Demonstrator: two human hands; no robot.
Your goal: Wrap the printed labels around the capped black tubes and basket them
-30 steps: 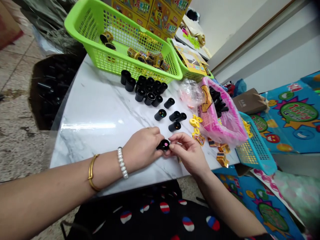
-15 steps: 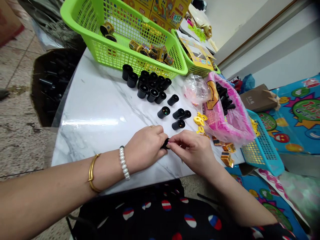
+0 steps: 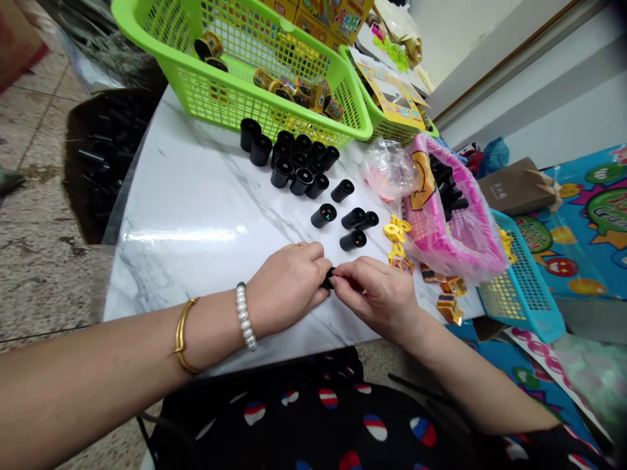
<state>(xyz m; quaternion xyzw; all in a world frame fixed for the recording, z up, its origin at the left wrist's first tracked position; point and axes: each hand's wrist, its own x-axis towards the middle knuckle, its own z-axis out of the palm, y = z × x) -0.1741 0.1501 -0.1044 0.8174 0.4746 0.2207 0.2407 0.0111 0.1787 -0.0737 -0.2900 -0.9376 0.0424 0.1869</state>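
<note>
- Black plastic cylinder [image 3: 329,279]: on my feed it sits at lower centre of the frame, between the hands and mostly hidden, with only a dark sliver showing.
- Left hand [image 3: 287,284]: fingers curled closed around the cylinder's near side; a pearl bracelet [image 3: 245,316] and gold bangle [image 3: 183,336] sit on the wrist.
- Right hand [image 3: 377,300]: I have it narrowed to a pinch, fingertips against the cylinder.
- Just above the hands, loose black cylinders [image 3: 298,173] stand on the white marble surface [image 3: 196,261], some showing coloured dots.
- Upper centre: a lime-green basket [image 3: 220,104] holds gold-printed pieces [image 3: 298,94].
- Right of centre: a pink-lined basket [image 3: 470,241] holds more black cylinders [image 3: 448,189]; yellow plastic pieces [image 3: 394,230] lie beside it.
</note>
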